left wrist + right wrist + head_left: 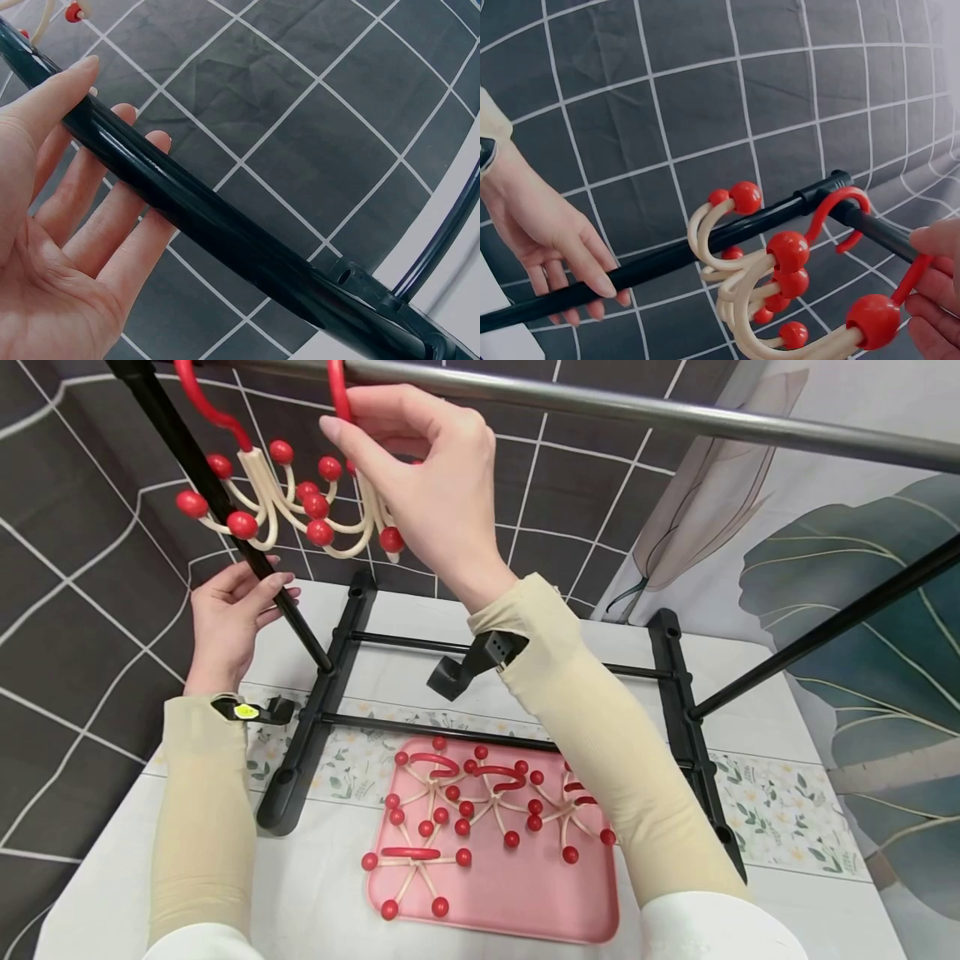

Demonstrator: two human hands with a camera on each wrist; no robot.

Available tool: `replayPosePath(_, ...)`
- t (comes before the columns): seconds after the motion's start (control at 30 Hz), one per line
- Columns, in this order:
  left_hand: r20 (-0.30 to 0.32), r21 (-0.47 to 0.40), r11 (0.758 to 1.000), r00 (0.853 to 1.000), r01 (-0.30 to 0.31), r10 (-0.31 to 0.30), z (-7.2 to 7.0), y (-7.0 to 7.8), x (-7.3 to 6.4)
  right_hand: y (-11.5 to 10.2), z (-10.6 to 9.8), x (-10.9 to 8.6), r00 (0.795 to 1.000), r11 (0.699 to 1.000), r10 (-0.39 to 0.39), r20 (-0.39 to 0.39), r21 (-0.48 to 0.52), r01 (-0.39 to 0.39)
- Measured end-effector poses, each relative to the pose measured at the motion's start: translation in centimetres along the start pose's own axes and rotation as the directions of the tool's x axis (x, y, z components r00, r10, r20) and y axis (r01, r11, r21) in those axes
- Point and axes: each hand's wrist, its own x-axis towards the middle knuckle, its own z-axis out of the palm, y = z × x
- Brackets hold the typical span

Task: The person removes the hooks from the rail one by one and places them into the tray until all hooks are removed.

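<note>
My right hand point(442, 485) pinches the red hook point(340, 389) of a cream multi-armed hanger with red ball tips, up at the metal rail point(570, 402). In the right wrist view, one red ball point(874, 321) sits close to those fingers. Left of it, another such hanger point(258, 472) hangs from the rail by its own red hook point(832, 202). My left hand point(228, 622) holds the rack's slanting black post point(187, 195), thumb in front and fingers behind it. Whether the pinched hook bears on the rail, I cannot tell.
Below, a pink tray point(540, 902) holds several more hangers with red balls. Black base feet point(303, 760) and crossbars point(435, 727) stand on a white table point(315, 885). Another black post point(825, 631) rises at the right. Dark tiled cloth and a leaf-patterned curtain point(885, 610) close in behind.
</note>
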Motion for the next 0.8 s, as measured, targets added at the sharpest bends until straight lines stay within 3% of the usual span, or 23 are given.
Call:
replayPosePath(0.23, -0.001, 0.018, 1.000, 1.000, 0.003, -0.003, 0.1, 0.0, 0.1, -0.6, -0.8, -0.3, 0.995, 0.999, 0.029, -0.096, 0.020, -0.027)
replayPosePath(0.5, 0.005, 0.018, 1.000, 1.000, -0.001, 0.001, 0.1, -0.1, 0.1, -1.7, -2.5, -0.4, 0.971, 0.996, -0.052, -0.233, 0.057, 0.067)
replayPosePath(0.7, 0.002, 0.025, 1.000, 1.000, -0.004, 0.004, 0.2, -0.2, 0.2, -1.7, -4.6, -0.9, 0.954, 0.976, -0.212, -0.211, 0.013, 0.219)
replayPosePath(0.8, -0.005, 0.022, 1.000, 1.000, -0.007, 0.007, 0.2, -0.2, 0.2, -1.6, -5.4, -1.6, 0.956, 0.971, -0.233, -0.178, 0.009, 0.238)
